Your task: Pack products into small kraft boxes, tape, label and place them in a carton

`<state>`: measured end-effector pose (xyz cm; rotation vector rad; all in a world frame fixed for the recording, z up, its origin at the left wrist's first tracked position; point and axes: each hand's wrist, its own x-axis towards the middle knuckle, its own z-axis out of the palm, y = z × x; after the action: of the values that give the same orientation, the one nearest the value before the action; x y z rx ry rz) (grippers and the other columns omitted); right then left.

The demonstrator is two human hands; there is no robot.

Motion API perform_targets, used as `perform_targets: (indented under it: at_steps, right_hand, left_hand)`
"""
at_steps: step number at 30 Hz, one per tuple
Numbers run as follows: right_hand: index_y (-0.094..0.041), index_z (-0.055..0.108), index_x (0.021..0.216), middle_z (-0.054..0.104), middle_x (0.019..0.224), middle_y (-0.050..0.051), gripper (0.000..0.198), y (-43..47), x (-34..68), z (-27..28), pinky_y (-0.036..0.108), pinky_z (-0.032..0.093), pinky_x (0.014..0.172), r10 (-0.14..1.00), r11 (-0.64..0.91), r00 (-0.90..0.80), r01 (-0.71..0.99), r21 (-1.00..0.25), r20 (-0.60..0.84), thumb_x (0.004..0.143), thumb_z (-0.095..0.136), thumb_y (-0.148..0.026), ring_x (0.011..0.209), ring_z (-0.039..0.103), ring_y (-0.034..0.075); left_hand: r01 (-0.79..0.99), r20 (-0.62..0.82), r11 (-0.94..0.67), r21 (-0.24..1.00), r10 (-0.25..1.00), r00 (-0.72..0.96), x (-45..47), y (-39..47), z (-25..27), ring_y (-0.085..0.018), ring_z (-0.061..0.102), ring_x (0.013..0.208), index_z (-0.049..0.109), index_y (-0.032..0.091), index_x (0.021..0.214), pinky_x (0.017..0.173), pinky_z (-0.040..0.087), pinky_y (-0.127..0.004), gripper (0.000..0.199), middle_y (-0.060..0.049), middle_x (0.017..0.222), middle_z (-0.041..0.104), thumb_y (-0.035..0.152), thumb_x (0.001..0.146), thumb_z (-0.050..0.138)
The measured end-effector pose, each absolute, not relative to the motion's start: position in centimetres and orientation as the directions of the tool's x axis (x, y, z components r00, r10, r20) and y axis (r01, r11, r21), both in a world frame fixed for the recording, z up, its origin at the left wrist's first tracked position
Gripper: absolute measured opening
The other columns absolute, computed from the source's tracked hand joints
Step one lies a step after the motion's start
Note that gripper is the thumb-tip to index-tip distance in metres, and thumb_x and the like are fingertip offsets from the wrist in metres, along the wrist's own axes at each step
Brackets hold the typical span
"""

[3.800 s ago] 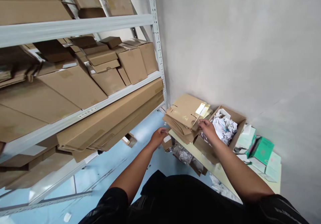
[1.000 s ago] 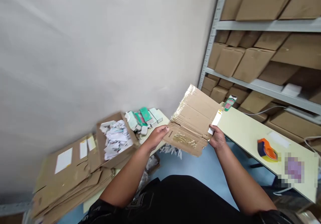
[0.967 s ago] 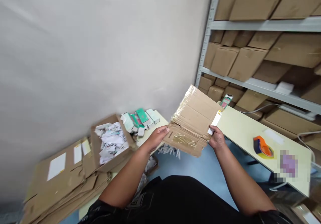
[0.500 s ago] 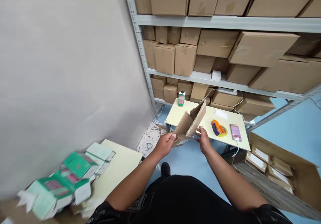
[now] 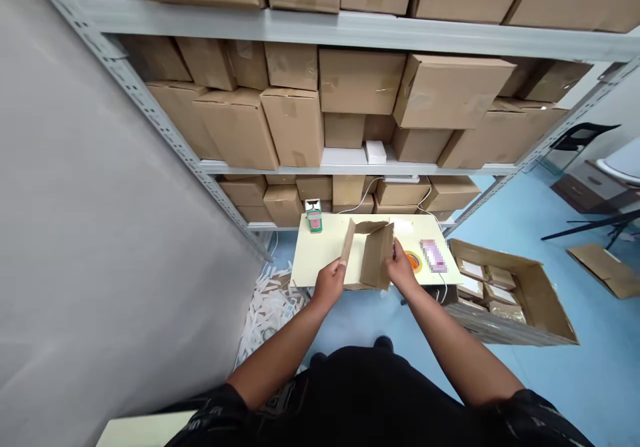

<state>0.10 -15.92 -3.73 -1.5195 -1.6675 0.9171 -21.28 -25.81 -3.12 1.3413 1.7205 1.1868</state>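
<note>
A small brown cardboard box, its walls opened out into a frame, is held over the near edge of a pale yellow table. I can see the tabletop through it. My left hand pinches its left wall, and my right hand grips the right wall. Just beyond my right hand lies a roll of tape with orange and yellow parts, partly hidden by that hand. A green and white packet with a pink front stands at the table's back left. To the right lies a blurred-out pinkish phone-like item with a white cable.
Metal shelving full of cardboard boxes rises behind the table. A large open carton holding smaller boxes stands at the right. White paper scraps litter the floor at left. A flattened cardboard piece lies far right.
My view has swung right, and the side table with green packaging has mostly left it. The cardboard box has opened wider and levelled over the table. My right hand has closed on its right wall.
</note>
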Motion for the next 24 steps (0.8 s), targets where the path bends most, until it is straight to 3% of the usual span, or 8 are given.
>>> perform_targets:
  at_steps: [6, 11, 16, 19, 24]
  right_hand:
    - [-0.022, 0.05, 0.151, 0.074, 0.12, 0.009, 0.073, -10.9, 1.9, -5.6, 0.038, 0.054, 0.088, 0.972, 0.088, -0.229, 0.559, -0.825, -0.051, 0.079, 0.056, -0.028, 0.095, 0.069, 0.027]
    - [-0.024, 0.049, 0.148, 0.068, 0.13, 0.011, 0.066, -7.9, 3.4, -5.8, 0.039, 0.054, 0.08, 0.949, 0.078, -0.297, 0.538, -0.84, -0.102, 0.088, 0.06, -0.048, 0.078, 0.067, 0.023]
    - [-0.018, 0.057, 0.136, 0.06, 0.135, 0.017, 0.066, -1.5, 6.2, -6.0, 0.045, 0.051, 0.095, 0.975, 0.157, -0.219, 0.536, -0.829, 0.042, 0.089, 0.057, -0.065, 0.107, 0.064, 0.03]
    - [-0.021, 0.065, 0.124, 0.066, 0.125, 0.013, 0.052, 1.5, 6.7, -6.5, 0.046, 0.049, 0.099, 0.934, 0.245, -0.353, 0.519, -0.819, 0.055, 0.091, 0.057, -0.061, 0.113, 0.061, 0.031]
    - [-0.022, 0.071, 0.11, 0.067, 0.109, 0.011, 0.035, 0.2, 6.3, -7.8, 0.047, 0.047, 0.101, 0.854, 0.469, -0.484, 0.56, -0.683, 0.189, 0.094, 0.058, -0.049, 0.11, 0.059, 0.031]
  left_hand:
    - [0.481, 0.001, 0.171, 0.86, 0.942, -0.336, -19.4, -18.8, -5.8, -0.019, 0.062, 0.074, 0.073, 0.018, 0.091, 0.071, 0.043, -0.028, 0.042, -0.002, 0.075, 0.068, 0.042, 0.103, 0.041]
    - [0.633, -0.029, 0.186, 0.752, 0.968, -0.25, -19.2, -13.8, -5.7, -0.023, 0.067, 0.086, 0.076, 0.021, 0.102, 0.077, 0.047, -0.03, 0.039, -0.006, 0.091, 0.076, 0.039, 0.102, 0.042]
    - [0.792, -0.105, 0.119, 0.599, 0.992, -0.07, -21.3, -10.0, -4.2, -0.022, 0.064, 0.081, 0.074, 0.021, 0.09, 0.073, 0.045, -0.029, 0.04, -0.005, 0.087, 0.074, 0.043, 0.101, 0.043]
    - [0.833, -0.127, 0.038, 0.552, 0.991, 0.039, -22.7, -8.4, -3.9, -0.023, 0.065, 0.089, 0.076, 0.024, 0.094, 0.076, 0.046, -0.029, 0.037, -0.005, 0.096, 0.075, 0.043, 0.1, 0.045]
    - [0.908, -0.042, -0.022, 0.418, 0.998, 0.044, -24.0, -4.8, -4.7, -0.026, 0.063, 0.103, 0.076, 0.025, 0.096, 0.089, 0.048, -0.034, 0.033, -0.008, 0.101, 0.072, 0.039, 0.101, 0.047]
